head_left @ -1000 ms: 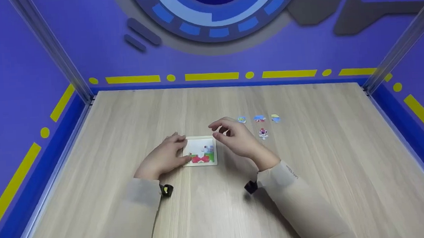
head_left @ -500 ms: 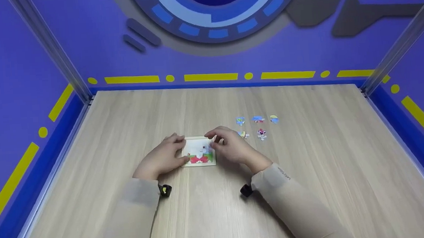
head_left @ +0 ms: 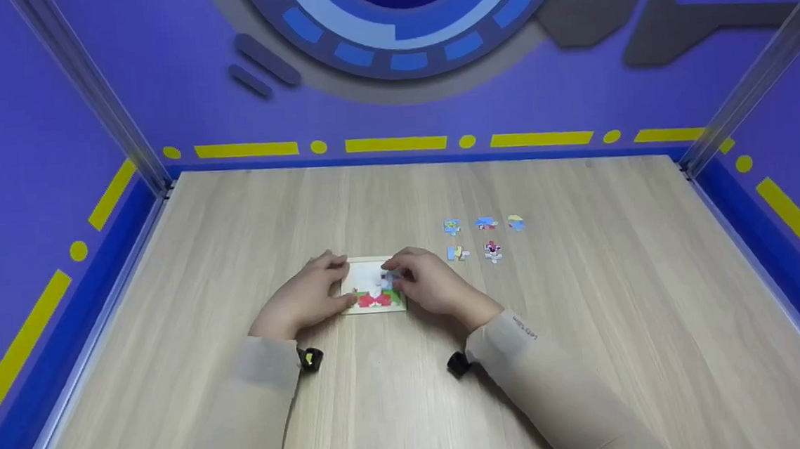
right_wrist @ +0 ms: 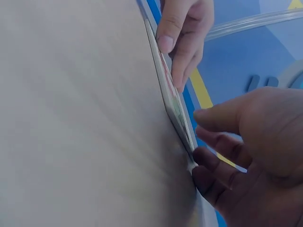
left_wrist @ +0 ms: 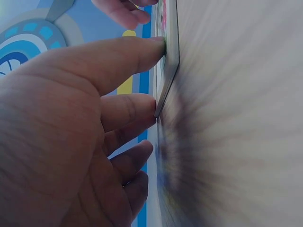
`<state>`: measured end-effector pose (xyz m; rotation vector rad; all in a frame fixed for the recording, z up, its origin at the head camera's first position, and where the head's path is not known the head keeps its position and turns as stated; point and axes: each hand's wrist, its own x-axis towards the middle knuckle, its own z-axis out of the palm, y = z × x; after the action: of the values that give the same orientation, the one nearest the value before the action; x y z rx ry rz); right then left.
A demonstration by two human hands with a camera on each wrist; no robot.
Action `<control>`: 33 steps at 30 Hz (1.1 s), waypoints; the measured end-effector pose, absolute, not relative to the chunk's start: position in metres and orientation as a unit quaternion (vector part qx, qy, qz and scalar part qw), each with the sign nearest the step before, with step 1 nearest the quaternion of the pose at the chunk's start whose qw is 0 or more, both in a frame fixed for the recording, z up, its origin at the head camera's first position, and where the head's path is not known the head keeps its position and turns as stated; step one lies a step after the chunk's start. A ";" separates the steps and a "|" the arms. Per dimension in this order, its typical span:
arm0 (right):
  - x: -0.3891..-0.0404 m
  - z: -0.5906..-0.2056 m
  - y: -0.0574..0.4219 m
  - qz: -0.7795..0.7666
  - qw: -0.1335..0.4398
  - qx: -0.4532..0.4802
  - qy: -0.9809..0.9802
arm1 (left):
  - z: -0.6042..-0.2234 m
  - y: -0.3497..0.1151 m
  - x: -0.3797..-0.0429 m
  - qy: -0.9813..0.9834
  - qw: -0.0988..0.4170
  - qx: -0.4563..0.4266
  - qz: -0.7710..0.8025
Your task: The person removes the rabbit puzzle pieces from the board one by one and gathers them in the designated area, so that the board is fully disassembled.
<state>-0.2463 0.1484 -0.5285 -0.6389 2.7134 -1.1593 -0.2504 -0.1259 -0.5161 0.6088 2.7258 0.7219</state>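
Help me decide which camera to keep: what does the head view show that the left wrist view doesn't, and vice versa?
Only the head view: five loose jigsaw pieces on the table and both beige sleeves.

Only the left wrist view: a close, side-on look at the outer edge of the puzzle tray, and the palm side of the left hand.

Both: the left hand touching the tray, at least part of the right hand, the tabletop and the round wall emblem.

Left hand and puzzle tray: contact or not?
Touching. The left wrist view shows it: the thumb of the left hand presses over the edge of the puzzle tray, no gap visible.
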 end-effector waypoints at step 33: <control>-0.239 -0.529 0.140 -0.319 0.080 -0.202 0.923 | -0.516 -0.126 -0.250 0.937 0.120 0.216 0.248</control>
<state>-0.2392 0.1396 -0.5294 -0.6045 2.7605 -0.9530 -0.2501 -0.1261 -0.5157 0.6317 2.7380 0.7248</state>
